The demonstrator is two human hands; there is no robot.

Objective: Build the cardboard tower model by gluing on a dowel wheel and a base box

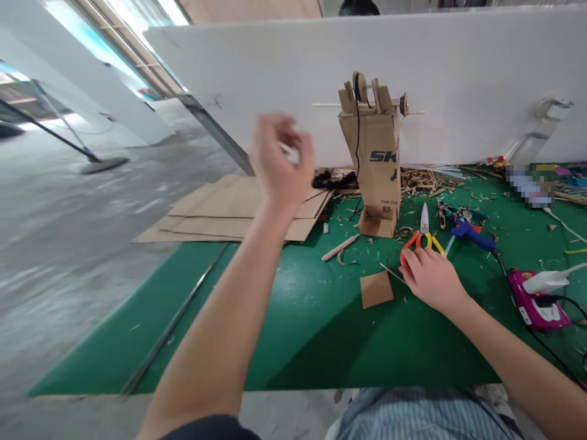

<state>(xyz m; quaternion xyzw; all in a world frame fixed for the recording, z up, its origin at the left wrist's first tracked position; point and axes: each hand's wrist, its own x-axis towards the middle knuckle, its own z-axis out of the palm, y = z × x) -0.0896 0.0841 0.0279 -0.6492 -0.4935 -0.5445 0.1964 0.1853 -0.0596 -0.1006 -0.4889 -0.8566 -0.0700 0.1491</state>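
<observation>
My left hand (283, 162) is raised above the cardboard sheets, blurred by motion. Its fingers curl toward the thumb in a ring; anything pinched there is too blurred to make out. Low over the table, my right hand (433, 278) has its fingers bent on the orange handle of the scissors (424, 223), whose blades point away. From beneath this hand a thin stick (392, 272) pokes out to the left. A small cardboard square (376, 289) lies beside it. Behind stands an upright cardboard tower (378, 159) with round discs, a rod and dark cord at its top.
Flat cardboard sheets (215, 201) lie back left. A short wooden dowel (340, 247) lies before the tower. On the right are a blue glue gun (474, 235), pliers (463, 214) and a magenta power strip (534, 299) with cables. Cardboard scraps (422, 182) line the white panel (257, 79).
</observation>
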